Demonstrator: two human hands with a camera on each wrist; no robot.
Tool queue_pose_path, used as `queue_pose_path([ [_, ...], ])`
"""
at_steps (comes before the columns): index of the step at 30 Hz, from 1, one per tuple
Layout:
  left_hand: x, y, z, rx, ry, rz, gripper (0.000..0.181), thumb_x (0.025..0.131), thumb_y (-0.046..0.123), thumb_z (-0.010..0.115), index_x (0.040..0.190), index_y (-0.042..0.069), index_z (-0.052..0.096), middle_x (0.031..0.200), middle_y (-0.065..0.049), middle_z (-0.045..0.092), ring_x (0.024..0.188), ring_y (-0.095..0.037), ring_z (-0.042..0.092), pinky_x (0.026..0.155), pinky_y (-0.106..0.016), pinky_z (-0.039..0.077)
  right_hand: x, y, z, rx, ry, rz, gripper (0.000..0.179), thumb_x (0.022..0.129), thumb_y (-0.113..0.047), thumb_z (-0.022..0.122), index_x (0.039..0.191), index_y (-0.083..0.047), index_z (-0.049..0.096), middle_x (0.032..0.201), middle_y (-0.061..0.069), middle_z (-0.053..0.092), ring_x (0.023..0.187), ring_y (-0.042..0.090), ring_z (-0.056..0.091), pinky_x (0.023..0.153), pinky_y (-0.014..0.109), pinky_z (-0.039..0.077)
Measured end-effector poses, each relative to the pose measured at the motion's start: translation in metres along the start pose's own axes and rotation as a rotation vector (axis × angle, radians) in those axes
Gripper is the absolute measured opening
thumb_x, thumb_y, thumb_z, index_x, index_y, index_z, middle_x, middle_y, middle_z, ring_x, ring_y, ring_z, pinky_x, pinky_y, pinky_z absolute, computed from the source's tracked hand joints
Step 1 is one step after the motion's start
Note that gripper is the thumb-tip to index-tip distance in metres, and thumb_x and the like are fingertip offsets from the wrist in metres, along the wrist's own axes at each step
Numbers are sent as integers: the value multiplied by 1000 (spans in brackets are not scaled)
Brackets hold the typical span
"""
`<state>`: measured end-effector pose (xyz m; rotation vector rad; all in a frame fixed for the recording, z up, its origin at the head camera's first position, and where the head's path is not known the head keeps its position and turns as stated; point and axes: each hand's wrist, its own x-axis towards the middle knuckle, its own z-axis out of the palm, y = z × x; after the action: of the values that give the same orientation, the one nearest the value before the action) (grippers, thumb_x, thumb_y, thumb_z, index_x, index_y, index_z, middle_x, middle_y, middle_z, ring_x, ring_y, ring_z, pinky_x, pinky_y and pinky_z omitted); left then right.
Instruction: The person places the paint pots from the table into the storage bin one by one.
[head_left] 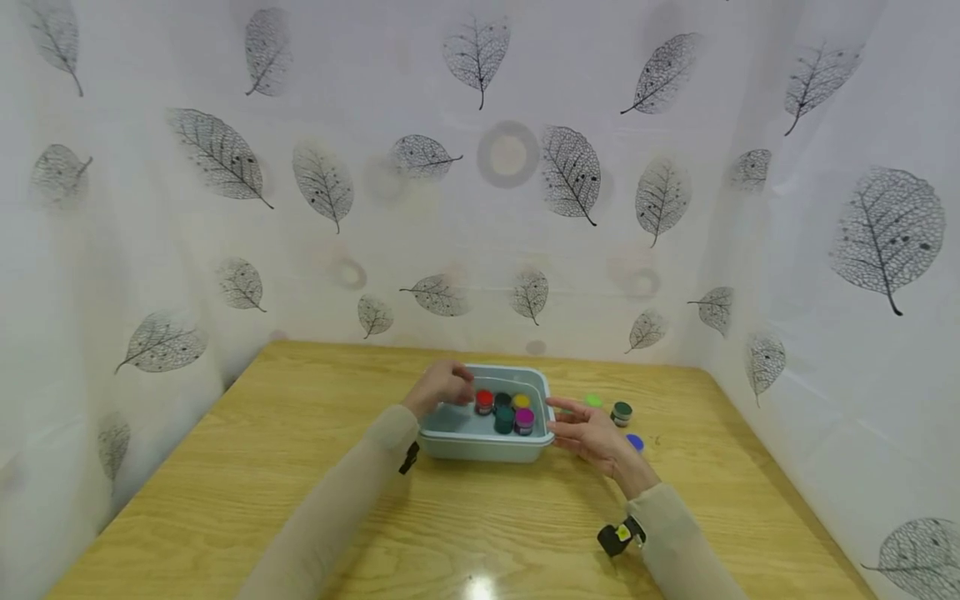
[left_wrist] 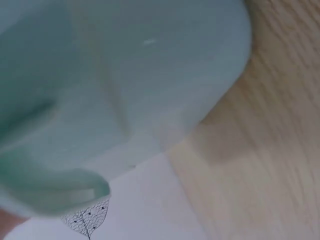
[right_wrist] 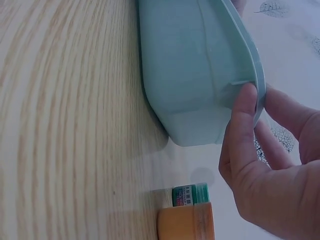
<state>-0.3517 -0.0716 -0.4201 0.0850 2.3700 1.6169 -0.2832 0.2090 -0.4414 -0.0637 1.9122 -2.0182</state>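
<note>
A pale blue-green plastic bin [head_left: 480,451] stands on the table between both hands. Inside it are small paint jars: a red jar [head_left: 484,402], a yellow-lidded jar [head_left: 521,403], a purple jar [head_left: 524,421], a teal jar [head_left: 505,419] and a dark one [head_left: 502,401]. My right hand [right_wrist: 280,155] grips the bin's rim at the right end, thumb on one side and fingers on the other. At the left end my left hand [head_left: 444,387] holds the rim, its fingers bent over it. Most of that hand is out of the left wrist view, where the bin's wall [left_wrist: 165,65] fills the frame.
Right of the bin, on the wooden table [head_left: 300,467], stand a light green-lidded jar [head_left: 592,401], a dark green jar [head_left: 622,413] and a blue-lidded jar [head_left: 635,442], partly behind my right hand. An orange jar [right_wrist: 182,222] shows below the bin in the right wrist view. Leaf-patterned curtains [head_left: 480,233] surround the table.
</note>
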Motion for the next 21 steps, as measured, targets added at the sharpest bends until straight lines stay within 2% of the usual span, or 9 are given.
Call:
queue_pose_path([
  [4,-6,6,-7,-56,6,38,30,89,1,65,118,-5,61,109,-19,66,89,-25,69,85,-38,59,0,0,0,-9,21,0,60,94,-5,64,148,-2,40,116,9,52,102,20,64,89,30,58],
  [8,-11,12,-13,-63,35,71,21,91,8,66,110,-2,65,101,-17,69,83,-23,69,82,-38,60,-1,-2,-2,-14,51,-7,58,93,-6,65,146,-1,42,121,12,52,102,19,64,90,31,57],
  [15,-20,14,-24,-36,85,119,25,92,14,66,111,-3,68,89,-11,71,70,-15,63,77,-41,59,-5,-4,-14,-62,90,-45,52,95,-11,64,142,2,46,116,5,58,93,10,62,80,21,56],
  [18,-27,12,-31,-26,96,137,25,94,17,65,109,-1,69,87,-10,71,70,-15,60,69,-36,57,-8,-6,-20,-83,84,-64,50,95,-13,65,141,1,49,113,3,58,94,10,62,81,21,56],
  [21,-33,8,-37,-10,109,141,23,95,19,64,106,0,69,85,-8,70,68,-14,57,58,-27,50,-12,-9,-25,-102,85,-82,47,95,-15,65,138,0,52,109,-1,61,94,9,63,85,23,56],
])
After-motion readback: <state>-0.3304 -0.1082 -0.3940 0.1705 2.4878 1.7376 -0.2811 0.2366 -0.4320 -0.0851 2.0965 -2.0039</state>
